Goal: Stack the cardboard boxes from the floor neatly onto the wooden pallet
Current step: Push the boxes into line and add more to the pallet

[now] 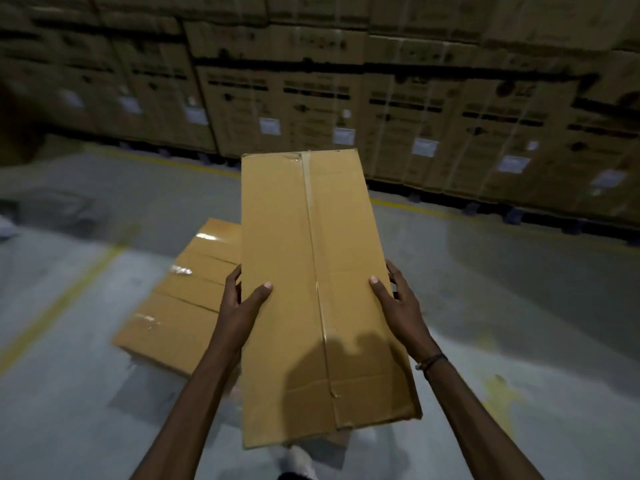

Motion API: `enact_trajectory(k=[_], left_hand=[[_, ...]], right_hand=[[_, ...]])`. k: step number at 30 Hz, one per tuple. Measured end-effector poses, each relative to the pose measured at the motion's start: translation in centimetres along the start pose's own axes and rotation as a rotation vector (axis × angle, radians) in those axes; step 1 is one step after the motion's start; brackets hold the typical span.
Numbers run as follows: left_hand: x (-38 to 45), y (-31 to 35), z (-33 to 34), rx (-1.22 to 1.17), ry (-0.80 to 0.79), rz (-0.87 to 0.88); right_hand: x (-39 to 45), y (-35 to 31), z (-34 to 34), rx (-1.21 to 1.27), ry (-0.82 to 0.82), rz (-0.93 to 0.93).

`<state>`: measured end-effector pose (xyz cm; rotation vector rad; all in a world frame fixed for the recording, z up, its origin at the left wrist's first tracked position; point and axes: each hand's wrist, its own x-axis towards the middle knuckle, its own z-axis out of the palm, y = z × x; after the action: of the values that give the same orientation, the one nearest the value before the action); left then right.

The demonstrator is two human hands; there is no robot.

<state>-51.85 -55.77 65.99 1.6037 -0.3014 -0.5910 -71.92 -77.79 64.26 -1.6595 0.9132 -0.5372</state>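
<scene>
A long, flat cardboard box (311, 289) is held in the air in front of the person, its length running away from the camera and its taped seam running down the middle of the top face. The flaps are sealed, so nothing of its contents shows. The left hand (239, 306) grips its left long edge, thumb lying on top and fingers wrapped down the side. The right hand (398, 306) clasps the opposite edge in the same way, thumb on the top face, fingers curled around the side; a dark band sits on that wrist.

Below and to the left of the held box, a row of similar boxes (180, 299) lies flat side by side, touching one another, each taped shut; whether they rest on a pallet or straight on the floor cannot be told. Around them spreads a grey concrete floor (502, 306) marked with yellow lines (55, 306). Beyond the far line stands a tall wall of large printed cartons (346, 98), stacked in tiers, each bearing a white label, all closed.
</scene>
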Motion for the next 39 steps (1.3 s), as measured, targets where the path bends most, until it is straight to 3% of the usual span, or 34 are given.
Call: enact_trajectory(k=[11,18,31,39], left_hand=[[-2.3,-1.8,-5.5,-0.084,0.382,0.0],[-7.0,-3.7,-4.7,-0.196,0.638,-0.069],[-19.6,-7.6,10.7,-0.317,1.174,-0.085],[-26.2,-9.7,18.2,-0.298,1.286,-0.165]], right_hand=[[6.0,-2.4,7.8,-0.084,-0.352,-0.117],[7.2,-3.2,9.8,-0.101,-0.618,-0.176],[7.4,0.1,4.1,-0.176,-1.122,-0.311],[4.2,3.3,-0.5,-0.198,-1.27,-0.293]])
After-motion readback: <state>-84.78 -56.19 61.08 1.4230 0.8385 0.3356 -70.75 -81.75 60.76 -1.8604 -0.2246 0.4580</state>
